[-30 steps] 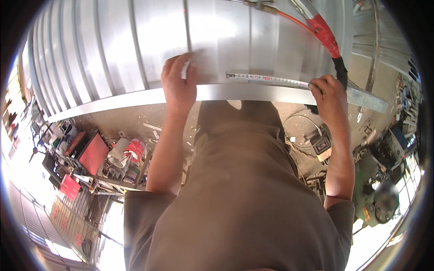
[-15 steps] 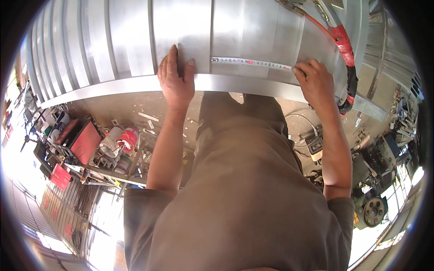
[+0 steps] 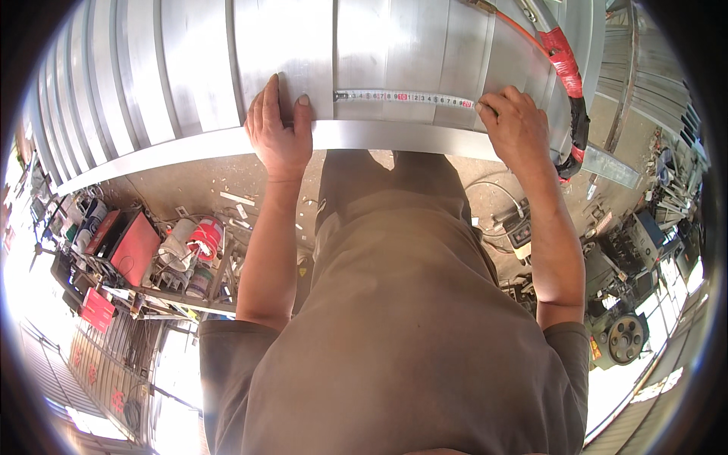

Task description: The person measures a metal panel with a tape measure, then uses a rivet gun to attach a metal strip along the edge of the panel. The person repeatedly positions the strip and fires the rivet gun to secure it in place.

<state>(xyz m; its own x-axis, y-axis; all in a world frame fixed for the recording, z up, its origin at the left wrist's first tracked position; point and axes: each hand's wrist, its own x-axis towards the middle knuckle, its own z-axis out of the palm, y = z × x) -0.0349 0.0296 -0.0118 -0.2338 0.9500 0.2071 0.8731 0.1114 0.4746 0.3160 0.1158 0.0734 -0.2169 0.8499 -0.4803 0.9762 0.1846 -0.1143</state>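
A strip of measuring tape (image 3: 409, 97) lies straight across the ribbed silver metal panel (image 3: 364, 45). Its left end meets a seam of the panel. My right hand (image 3: 518, 129) grips the other end, thumb and fingers pinched together; whatever else sits inside that hand is hidden. Left of the tape, my left hand (image 3: 279, 135) rests on the panel, fingers pointing away from me and the thumb held apart. It holds nothing. Along the near side of the panel runs a plain metal edge strip (image 3: 387, 136), under both wrists.
A cable wrapped in red and black tape (image 3: 567, 72) hangs over the panel's right part, with a thin orange hose (image 3: 523, 32) beside it. Down on the left stand a red box-shaped machine (image 3: 136, 246) and a red bucket (image 3: 205, 239). Machinery with a wheel (image 3: 626, 340) is at lower right.
The whole scene has shifted slightly to the left and up in view. Both hands keep their places on the panel, and the tape still lies stretched out.
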